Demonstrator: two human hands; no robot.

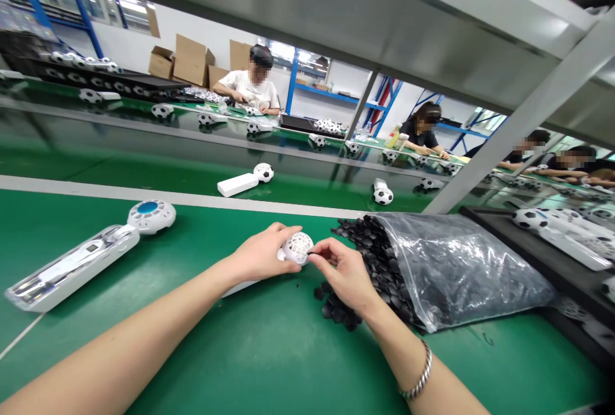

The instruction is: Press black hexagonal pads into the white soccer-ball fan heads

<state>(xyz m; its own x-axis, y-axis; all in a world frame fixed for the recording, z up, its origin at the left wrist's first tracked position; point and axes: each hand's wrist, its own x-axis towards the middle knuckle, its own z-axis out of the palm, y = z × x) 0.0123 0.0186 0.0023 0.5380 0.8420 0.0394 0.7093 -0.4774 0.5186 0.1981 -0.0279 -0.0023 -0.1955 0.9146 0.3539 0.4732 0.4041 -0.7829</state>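
Note:
My left hand (269, 252) is wrapped round a white device with a round openwork head (298, 247); its white handle shows partly beneath my wrist. My right hand (342, 269), thumb and forefinger pinched together, holds a small black piece (310, 253) against the right side of that head. Just right of my right hand, many loose black pieces (384, 268) spill from the mouth of a clear plastic bag (461, 271). On the green mat at the left lies another white device (91, 255) with a blue disc on its round head.
Beyond the pale strip (86, 189), a white device (240, 183) and another (382, 192) with football-patterned heads lie on a green surface. A black tray (552, 261) stands at right. A slanted metal post (523, 120) rises behind the bag. Several people sit across the line.

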